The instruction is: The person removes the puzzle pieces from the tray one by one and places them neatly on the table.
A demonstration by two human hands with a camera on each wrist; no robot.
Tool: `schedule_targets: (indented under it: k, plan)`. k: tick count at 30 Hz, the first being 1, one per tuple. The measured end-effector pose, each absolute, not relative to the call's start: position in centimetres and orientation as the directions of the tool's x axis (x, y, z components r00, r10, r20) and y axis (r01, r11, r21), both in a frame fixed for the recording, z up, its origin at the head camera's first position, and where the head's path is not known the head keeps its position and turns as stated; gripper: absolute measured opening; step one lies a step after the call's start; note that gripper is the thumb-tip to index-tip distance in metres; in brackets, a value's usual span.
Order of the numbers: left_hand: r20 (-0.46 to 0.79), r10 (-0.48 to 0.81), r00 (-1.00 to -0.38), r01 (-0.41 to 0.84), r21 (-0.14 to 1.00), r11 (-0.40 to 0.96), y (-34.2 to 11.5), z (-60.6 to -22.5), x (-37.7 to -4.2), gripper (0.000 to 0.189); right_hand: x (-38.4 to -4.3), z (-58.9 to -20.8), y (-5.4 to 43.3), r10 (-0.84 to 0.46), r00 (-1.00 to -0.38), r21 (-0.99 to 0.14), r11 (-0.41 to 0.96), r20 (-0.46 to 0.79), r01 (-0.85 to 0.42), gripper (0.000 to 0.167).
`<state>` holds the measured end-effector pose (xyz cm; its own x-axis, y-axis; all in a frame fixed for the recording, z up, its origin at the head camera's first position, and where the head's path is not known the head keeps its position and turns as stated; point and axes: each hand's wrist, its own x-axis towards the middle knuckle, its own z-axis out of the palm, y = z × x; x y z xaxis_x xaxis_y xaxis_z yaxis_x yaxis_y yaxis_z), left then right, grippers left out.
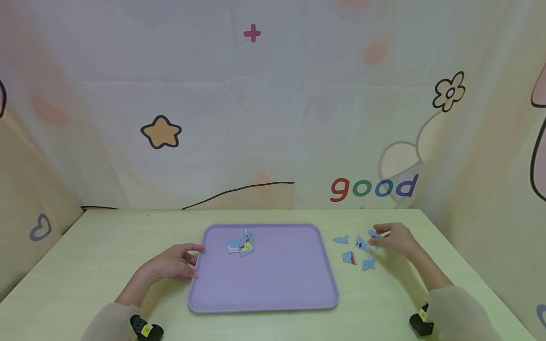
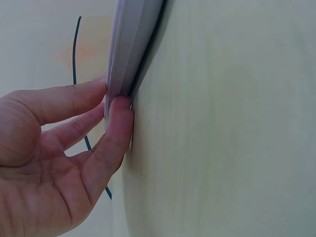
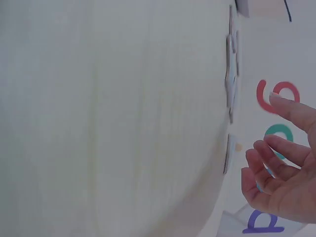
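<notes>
My left hand (image 1: pixel 172 262) grips the left rim of a lilac tray (image 1: pixel 277 293). In the left wrist view its fingertips rest against the tray's rim (image 2: pixel 131 44). On the tray's upper left lie two flat printed pieces, a pale blue-and-white puzzle piece (image 1: pixel 232 245) beside a blue-and-yellow one (image 1: pixel 246 245). My right hand (image 1: pixel 396 239) hovers over loose puzzle pieces right of the tray, its fingers loosely bent with nothing between them in the right wrist view. Nearest to it are a blue piece (image 1: pixel 361 244) and another (image 1: pixel 373 233) partly hidden by its fingers.
Other loose pieces on the table include a thin blue one (image 1: pixel 341 239), one with a red mark (image 1: pixel 349 257) and a light blue one (image 1: pixel 368 264). A printed cloth backdrop (image 1: pixel 273 118) rises behind the pale table (image 1: pixel 141 227) and along both sides.
</notes>
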<state>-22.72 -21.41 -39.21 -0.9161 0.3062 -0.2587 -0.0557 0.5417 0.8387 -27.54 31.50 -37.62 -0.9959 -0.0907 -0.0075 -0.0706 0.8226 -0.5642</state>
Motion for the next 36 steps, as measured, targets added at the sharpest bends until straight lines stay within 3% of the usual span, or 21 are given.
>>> schedule_targets:
  k: [20, 36]
  plan:
    - [-0.268, 0.311, -0.912, -0.062, 0.838, 0.542, -21.5, -39.3, -22.9, 0.064, -26.4, -35.4, 24.2, -0.243, -0.965, -0.719, 0.653, 0.098, -0.237, 0.058]
    - [-0.257, 0.313, -0.914, -0.062, 0.853, 0.519, -21.3, -39.0, -22.6, 0.063, -27.1, -34.9, 17.7, -0.314, -0.942, -0.715, 0.631, 0.119, -0.3, 0.058]
